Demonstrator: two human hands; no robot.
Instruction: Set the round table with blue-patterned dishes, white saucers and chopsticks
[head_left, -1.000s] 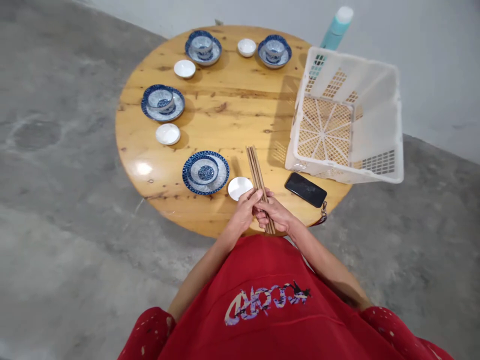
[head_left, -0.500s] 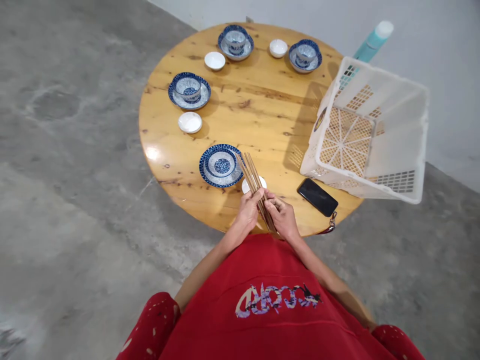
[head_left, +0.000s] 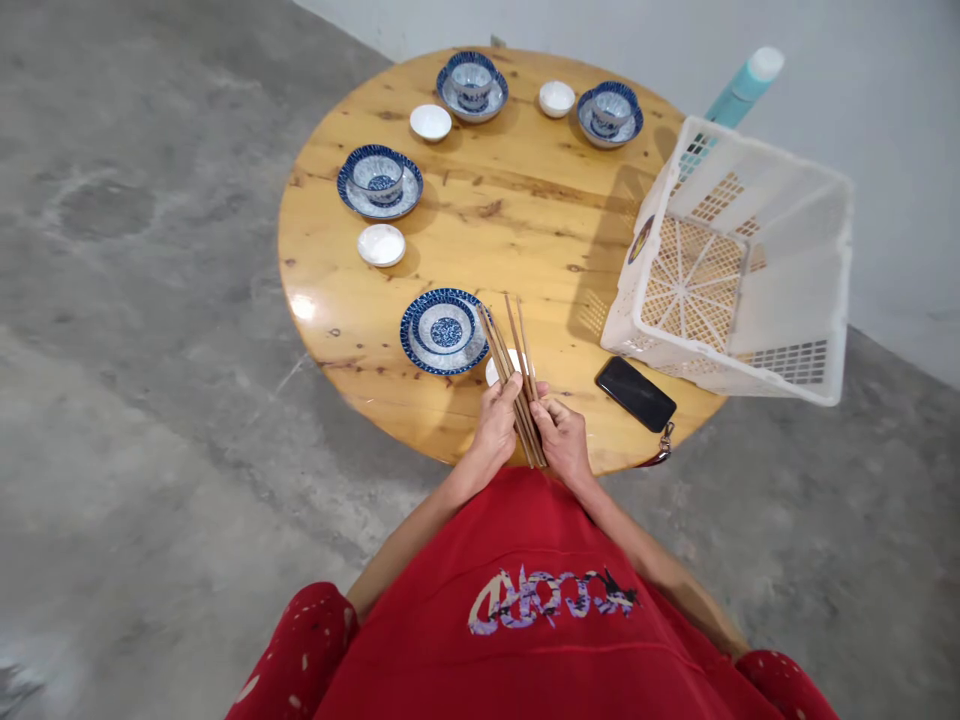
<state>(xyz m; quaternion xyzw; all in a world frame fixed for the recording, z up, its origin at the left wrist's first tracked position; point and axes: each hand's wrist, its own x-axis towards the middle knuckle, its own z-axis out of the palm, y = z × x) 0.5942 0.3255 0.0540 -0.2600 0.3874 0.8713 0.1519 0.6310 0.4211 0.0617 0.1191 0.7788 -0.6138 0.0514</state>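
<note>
Several brown chopsticks (head_left: 496, 342) are held in a bundle over the near edge of the round table. My left hand (head_left: 496, 415) is closed on most of them, thumb on top. Closed on a smaller group at the bundle's right side is my right hand (head_left: 561, 432); the two groups fan apart at their far ends. Under the chopsticks a small white dish (head_left: 493, 372) is partly hidden. Just left of it, a blue-and-white bowl (head_left: 444, 330) rests on a patterned plate (head_left: 411, 345).
Blue-and-white bowls on plates (head_left: 405, 200) and small white dishes (head_left: 381, 245) stand around the wooden table (head_left: 495, 240). A white plastic basket (head_left: 622, 320) occupies the right side, beside a black phone (head_left: 636, 393). A turquoise cylinder with a white cap (head_left: 739, 92) stands behind the basket.
The chopsticks have spread from one bundle into two groups. Those in my right hand now point more straight ahead, apart from the left hand's group.
</note>
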